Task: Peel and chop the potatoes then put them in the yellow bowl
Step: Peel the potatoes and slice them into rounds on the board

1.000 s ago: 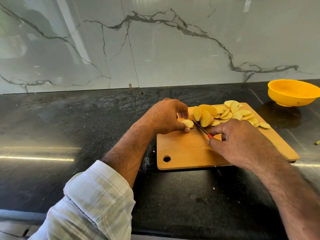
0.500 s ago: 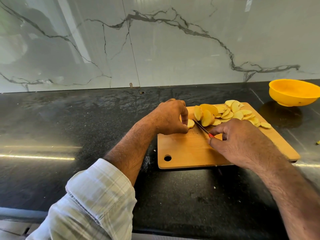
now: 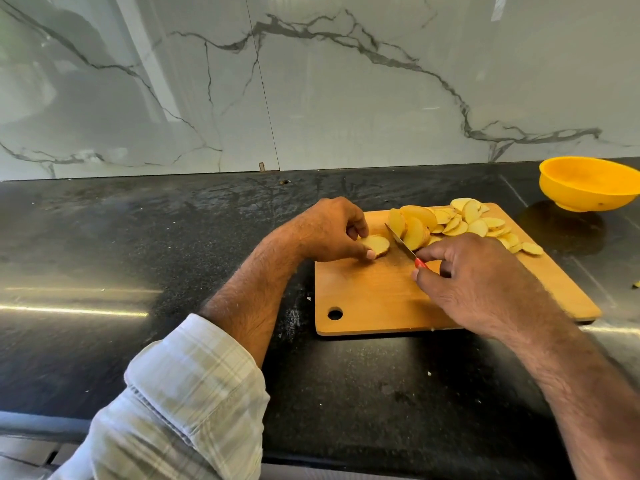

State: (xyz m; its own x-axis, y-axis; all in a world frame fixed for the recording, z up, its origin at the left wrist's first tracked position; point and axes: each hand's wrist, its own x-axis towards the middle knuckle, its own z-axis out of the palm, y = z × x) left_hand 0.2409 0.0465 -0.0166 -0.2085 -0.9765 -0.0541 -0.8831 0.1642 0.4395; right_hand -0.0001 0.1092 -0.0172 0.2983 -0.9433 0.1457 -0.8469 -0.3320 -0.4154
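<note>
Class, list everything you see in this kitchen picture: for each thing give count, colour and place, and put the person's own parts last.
Board: one, wooden, on the counter.
Slices: many, pale yellow, piled on the board's far side.
Potato piece: one, yellow, on the board.
Knife: one, red handle, blade beside the slices.
Bowl: one, yellow, far right on the counter.
Counter: one, black.
Wall: white marble.
Left hand: holds the potato piece.
Right hand: grips the knife.
Sleeve: checked, left arm.
</note>
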